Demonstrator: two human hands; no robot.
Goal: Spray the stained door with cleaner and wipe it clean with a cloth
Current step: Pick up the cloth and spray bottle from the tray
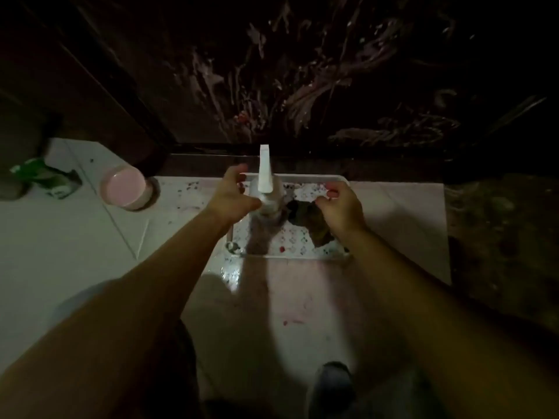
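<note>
Dark wood of the stained door (pixel 332 71) is seen smeared with pale streaks above a white tray (pixel 338 177) set on the tiled floor (pixel 60 237). A white spray bottle (pixel 266 182) is stood upright in the tray, its nozzle pointed at the door; its lower body is hidden by shadow and no label can be read. The left hand (pixel 234 196) is held beside the bottle, fingers loosely curled, with nothing gripped. The right hand (pixel 340 204) is poised over a dark crumpled cloth (pixel 308 222); whether it is pinched cannot be told. A pink cup (pixel 127 189) is left nearby.
</note>
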